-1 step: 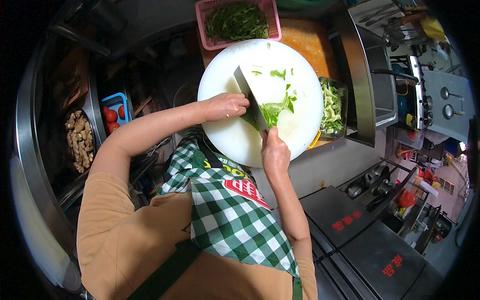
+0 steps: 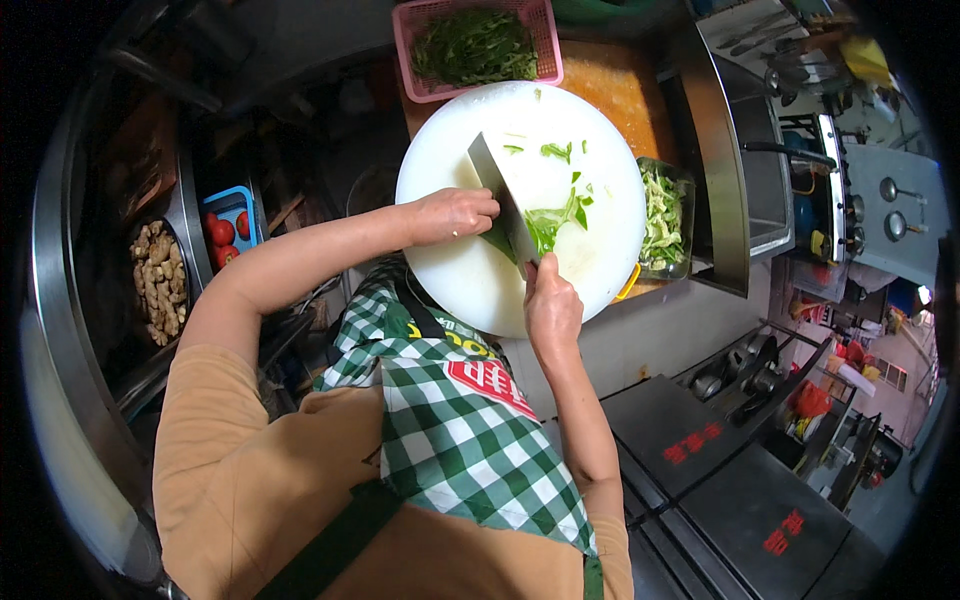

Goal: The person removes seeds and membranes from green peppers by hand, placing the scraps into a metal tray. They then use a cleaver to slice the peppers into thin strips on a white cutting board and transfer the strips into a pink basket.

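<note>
On a round white cutting board [image 2: 440, 130], my right hand [image 2: 553, 308] is closed round the handle of a cleaver [image 2: 503, 190]. The wide blade stands on edge, slanting from the far left toward the near right. To its left, my left hand [image 2: 452, 215] has its fingers curled, the knuckles close to the blade. Beneath those fingers shows a dark green vegetable piece [image 2: 499, 241], pressed to the board and partly hidden. Cut light-green pieces [image 2: 545, 225] lie against the blade's right side, and a few small bits [image 2: 556, 151] are scattered farther off.
A pink basket [image 2: 402, 50] of green vegetables stands beyond the board. At its right is a clear container [image 2: 690, 185] of cut greens, beside a raised metal edge [image 2: 715, 150]. Off to the left are tomatoes [image 2: 223, 232] in a blue basket and a bowl of ginger [image 2: 160, 285].
</note>
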The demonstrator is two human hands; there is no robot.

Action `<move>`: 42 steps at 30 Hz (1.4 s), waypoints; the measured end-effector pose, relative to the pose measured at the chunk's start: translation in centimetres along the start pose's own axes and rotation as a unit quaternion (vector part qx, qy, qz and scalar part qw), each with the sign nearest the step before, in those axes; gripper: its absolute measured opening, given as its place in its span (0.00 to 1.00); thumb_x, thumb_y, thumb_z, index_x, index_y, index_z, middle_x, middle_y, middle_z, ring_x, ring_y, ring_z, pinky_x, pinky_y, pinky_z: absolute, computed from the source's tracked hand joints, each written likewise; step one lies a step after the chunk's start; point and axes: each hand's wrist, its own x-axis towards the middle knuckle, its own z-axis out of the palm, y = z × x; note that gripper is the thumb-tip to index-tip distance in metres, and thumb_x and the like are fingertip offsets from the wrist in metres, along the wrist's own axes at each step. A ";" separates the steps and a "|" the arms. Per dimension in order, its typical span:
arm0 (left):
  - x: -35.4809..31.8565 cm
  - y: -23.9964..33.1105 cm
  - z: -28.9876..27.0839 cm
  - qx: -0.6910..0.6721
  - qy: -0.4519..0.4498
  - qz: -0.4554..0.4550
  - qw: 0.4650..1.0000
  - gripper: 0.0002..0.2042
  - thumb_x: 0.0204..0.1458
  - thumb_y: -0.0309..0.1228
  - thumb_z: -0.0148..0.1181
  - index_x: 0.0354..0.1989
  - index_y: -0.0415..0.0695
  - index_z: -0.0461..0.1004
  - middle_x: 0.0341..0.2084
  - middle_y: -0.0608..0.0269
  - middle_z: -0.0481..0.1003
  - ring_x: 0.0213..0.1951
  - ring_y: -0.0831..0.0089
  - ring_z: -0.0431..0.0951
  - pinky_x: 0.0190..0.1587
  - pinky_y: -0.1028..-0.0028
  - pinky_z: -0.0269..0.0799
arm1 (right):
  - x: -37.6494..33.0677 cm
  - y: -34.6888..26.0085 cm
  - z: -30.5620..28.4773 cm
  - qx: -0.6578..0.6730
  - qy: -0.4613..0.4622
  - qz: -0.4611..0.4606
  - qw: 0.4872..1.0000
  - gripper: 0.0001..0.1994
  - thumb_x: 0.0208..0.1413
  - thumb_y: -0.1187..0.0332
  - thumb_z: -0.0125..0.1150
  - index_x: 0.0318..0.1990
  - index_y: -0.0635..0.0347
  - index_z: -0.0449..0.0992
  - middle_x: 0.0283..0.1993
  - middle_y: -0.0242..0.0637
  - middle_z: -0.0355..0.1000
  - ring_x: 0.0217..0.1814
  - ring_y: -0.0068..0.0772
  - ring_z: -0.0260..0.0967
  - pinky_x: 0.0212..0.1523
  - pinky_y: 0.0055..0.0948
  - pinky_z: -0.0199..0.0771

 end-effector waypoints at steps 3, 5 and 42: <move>-0.5 0.1 -0.2 -0.002 -0.017 -0.011 1.000 0.04 0.40 0.26 0.53 0.23 0.38 0.71 0.30 0.59 0.70 0.36 0.64 0.71 0.35 0.69 0.73 | 0.5 -0.7 -2.1 -0.003 -0.038 0.001 0.999 0.10 0.59 0.64 0.49 0.33 0.61 0.61 0.18 0.52 0.70 0.23 0.57 0.70 0.23 0.50 0.68; -0.6 0.2 0.1 -0.003 -0.003 -0.011 1.000 0.04 0.40 0.26 0.53 0.23 0.39 0.71 0.30 0.59 0.70 0.35 0.64 0.70 0.34 0.69 0.73 | 0.1 -0.7 -1.4 0.016 -0.011 -0.009 1.000 0.10 0.59 0.64 0.49 0.33 0.61 0.61 0.18 0.52 0.70 0.23 0.57 0.70 0.23 0.51 0.68; -2.8 0.0 -1.8 0.017 -0.015 0.017 1.000 0.04 0.40 0.27 0.54 0.24 0.40 0.69 0.32 0.59 0.68 0.34 0.63 0.71 0.31 0.69 0.73 | 0.1 -2.9 -0.7 0.052 0.039 -0.053 0.996 0.09 0.59 0.66 0.50 0.33 0.61 0.62 0.19 0.51 0.69 0.22 0.59 0.67 0.22 0.50 0.66</move>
